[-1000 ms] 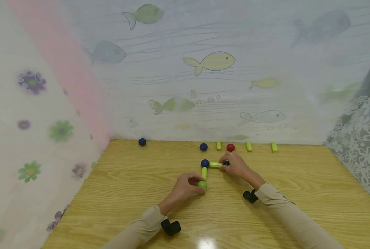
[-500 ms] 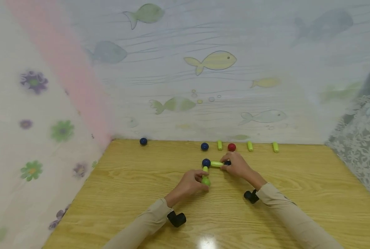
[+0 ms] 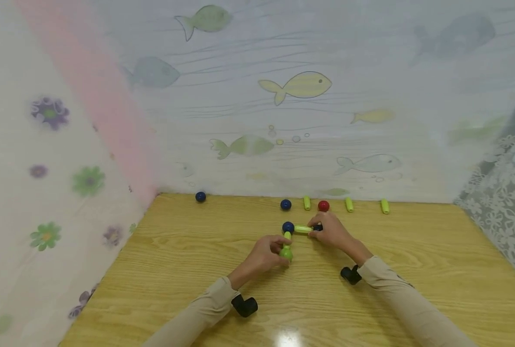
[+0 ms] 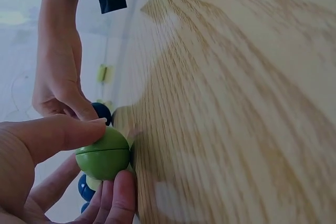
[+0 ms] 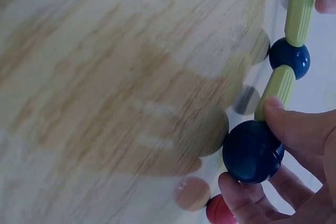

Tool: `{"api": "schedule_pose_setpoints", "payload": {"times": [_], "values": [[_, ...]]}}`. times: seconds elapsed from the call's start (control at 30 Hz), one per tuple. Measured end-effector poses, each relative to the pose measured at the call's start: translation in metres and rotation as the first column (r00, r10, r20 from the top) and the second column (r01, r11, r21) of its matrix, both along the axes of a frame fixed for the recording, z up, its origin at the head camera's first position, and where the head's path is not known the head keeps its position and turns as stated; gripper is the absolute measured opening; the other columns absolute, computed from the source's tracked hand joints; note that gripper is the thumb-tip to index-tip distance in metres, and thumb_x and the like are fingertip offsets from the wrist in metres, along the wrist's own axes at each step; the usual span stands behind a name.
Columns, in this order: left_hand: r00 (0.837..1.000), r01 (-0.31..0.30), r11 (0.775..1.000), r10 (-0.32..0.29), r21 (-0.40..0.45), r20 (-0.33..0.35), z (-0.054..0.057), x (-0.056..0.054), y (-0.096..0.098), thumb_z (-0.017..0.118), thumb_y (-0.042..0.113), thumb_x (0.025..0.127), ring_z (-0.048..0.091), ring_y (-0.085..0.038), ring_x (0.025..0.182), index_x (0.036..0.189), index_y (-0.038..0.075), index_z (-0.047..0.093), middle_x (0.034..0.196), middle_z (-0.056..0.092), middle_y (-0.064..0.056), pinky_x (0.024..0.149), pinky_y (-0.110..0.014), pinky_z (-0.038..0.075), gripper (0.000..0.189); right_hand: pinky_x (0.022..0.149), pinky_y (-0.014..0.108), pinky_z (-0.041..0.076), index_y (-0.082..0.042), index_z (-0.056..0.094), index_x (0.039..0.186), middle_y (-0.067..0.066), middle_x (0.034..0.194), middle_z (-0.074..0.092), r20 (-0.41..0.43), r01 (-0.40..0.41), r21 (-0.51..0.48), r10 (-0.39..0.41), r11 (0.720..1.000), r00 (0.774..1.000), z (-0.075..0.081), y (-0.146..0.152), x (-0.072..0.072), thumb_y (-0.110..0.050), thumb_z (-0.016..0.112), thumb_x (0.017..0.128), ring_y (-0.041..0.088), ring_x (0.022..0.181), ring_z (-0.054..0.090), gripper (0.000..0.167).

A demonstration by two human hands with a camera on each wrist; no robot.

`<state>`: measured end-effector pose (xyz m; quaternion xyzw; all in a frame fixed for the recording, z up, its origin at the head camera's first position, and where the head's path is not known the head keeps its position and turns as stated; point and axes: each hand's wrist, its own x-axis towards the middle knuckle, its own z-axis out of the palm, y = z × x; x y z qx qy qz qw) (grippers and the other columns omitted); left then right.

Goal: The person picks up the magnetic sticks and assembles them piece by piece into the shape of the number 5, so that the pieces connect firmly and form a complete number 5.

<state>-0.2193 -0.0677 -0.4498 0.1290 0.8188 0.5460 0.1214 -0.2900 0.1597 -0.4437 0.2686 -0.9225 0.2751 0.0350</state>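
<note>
1. Step in hand: an angled chain of balls and rods on the table is judged to be at the joining stage.
2. Left grip: the green ball at the near end is pinched between thumb and fingers.
3. Right grip: the blue end ball is grasped, the thumb being laid on the adjoining rod.
4. Corner: the blue corner ball is touched by neither grip; it is met by that rod and by the second rod, which leads to the green ball.
5. Next move: a steady hold at both ends is judged to be called for — a twist could part the corner — with the joints checked before release.
6. Loose parts — a red ball, two spare blue balls and three loose rods — are spread along the far edge.
7. Markings: no brand, label or writing can be read; a dark mark on the right sleeve is too small to decipher.
</note>
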Motion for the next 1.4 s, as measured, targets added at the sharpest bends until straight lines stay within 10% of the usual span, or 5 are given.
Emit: {"api": "schedule_pose_setpoints", "payload": {"times": [0.63,0.97,1.4], "values": [[0.999,0.029,1.000,-0.029,-0.011,-0.036,0.000,-0.002,-0.050,0.072,0.004,0.081,0.060,-0.021,0.091,0.112,0.001,0.065,0.109,0.062,-0.014,0.075,-0.031,0.052,0.032,0.075,0.044,0.048,-0.002,0.074,0.091,0.006,0.087,0.066,-0.010,0.025,-0.031,-0.025,0.999,1.000,-0.005,0.004,0.002,-0.011,0.078,0.077,0.025,0.083,0.059,0.017],[0.995,-0.098,0.994,0.099,0.037,-0.010,0.009,-0.015,-0.102,0.068,0.001,0.085,0.059,-0.029,0.097,0.116,-0.004,0.061,0.115,0.057,-0.022,0.074,-0.038,0.055,0.032,0.074,0.043,0.047,-0.001,0.073,0.091,0.008,0.087,0.064,-0.015,0.034,-0.040,-0.035,0.999,0.999,-0.005,0.002,0.003,-0.009,0.078,0.078,0.026,0.083,0.057,0.016],[0.952,-0.305,0.950,0.304,0.073,0.028,0.011,-0.042,-0.161,0.061,0.001,0.090,0.058,-0.035,0.102,0.126,-0.009,0.053,0.123,0.049,-0.029,0.084,-0.044,0.052,0.038,0.076,0.046,0.045,-0.002,0.074,0.090,0.008,0.089,0.063,-0.028,0.033,-0.046,-0.034,0.998,0.999,-0.007,0.000,0.002,-0.010,0.079,0.076,0.029,0.085,0.057,0.017]]}}
